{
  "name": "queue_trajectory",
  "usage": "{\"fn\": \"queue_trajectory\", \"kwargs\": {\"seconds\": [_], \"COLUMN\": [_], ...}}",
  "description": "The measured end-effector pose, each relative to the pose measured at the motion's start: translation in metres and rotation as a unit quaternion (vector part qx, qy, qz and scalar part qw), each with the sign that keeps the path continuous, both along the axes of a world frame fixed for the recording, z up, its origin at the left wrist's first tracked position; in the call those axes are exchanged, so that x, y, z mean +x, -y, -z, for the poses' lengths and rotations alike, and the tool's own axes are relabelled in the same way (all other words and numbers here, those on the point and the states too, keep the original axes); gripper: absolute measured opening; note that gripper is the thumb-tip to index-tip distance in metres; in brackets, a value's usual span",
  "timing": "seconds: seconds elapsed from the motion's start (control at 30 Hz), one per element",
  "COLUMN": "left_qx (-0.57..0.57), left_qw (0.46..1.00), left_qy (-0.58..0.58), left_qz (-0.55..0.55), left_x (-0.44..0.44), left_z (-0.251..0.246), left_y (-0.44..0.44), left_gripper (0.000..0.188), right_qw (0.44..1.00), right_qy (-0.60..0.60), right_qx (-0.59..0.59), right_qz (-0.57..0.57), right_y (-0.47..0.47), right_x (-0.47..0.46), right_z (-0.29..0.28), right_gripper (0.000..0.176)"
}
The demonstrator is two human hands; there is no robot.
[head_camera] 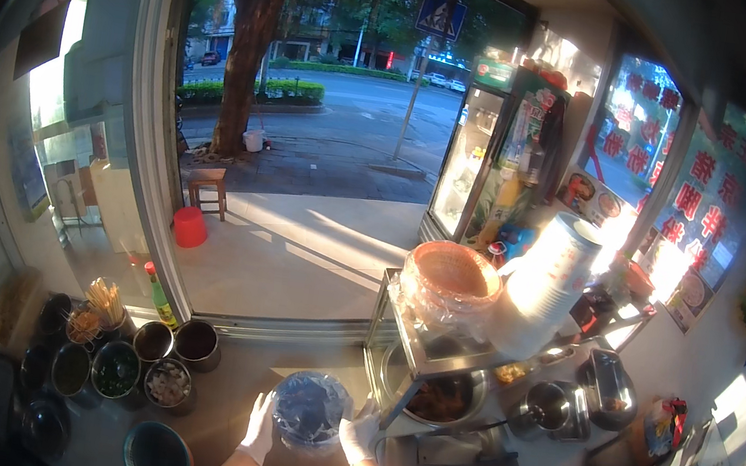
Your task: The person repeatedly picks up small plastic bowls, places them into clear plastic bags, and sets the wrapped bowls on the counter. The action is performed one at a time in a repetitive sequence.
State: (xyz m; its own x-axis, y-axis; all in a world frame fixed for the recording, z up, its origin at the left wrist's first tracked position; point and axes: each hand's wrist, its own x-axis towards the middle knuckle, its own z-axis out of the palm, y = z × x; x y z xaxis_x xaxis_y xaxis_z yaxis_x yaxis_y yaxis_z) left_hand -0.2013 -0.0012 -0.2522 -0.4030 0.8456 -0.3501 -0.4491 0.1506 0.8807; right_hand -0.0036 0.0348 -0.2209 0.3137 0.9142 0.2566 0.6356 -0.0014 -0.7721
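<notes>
A round bowl covered in clear plastic (311, 410) is in front of me, low in the middle of the view. Its dark bluish inside shows through the wrinkled film, and I cannot tell what it contains. My left hand (259, 426), in a white glove, presses along its left side with the fingers pointing away from me. On the opposite side my right hand (357, 434), gloved too, grips the rim. The bowl sits between the two palms; whether it rests on the counter (237, 385) or is lifted off it is unclear.
Metal pots hold chopped white pieces (168, 383), greens (115, 370) and dark sauce (154, 341). A teal-rimmed bowl (158, 457) is near my left forearm. To the right, a metal rack (430, 359) carries an orange basket (454, 273) and stacked paper bowls (545, 279), above a large pot (442, 400).
</notes>
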Motion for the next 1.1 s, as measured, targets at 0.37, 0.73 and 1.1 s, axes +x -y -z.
{"fn": "queue_trajectory", "kwargs": {"seconds": [0.37,0.73,1.1], "left_qx": [-0.337,-0.049,-0.045], "left_qw": [0.616,0.632,0.626], "left_qy": [-0.708,-0.731,-0.754], "left_qz": [0.073,0.253,0.194], "left_x": [-0.083,-0.094,-0.104], "left_z": [-0.066,-0.045,-0.054], "left_y": [0.203,0.235,0.222], "left_gripper": [0.066,0.033,0.038], "right_qw": [0.779,0.854,0.867], "right_qy": [-0.144,-0.130,-0.215], "right_qx": [-0.312,-0.436,-0.413], "right_qz": [-0.524,-0.252,-0.180], "right_y": [0.210,0.268,0.274], "right_x": [-0.013,0.048,0.057], "right_z": [0.044,0.183,0.185], "right_gripper": [0.040,0.040,0.041]}}
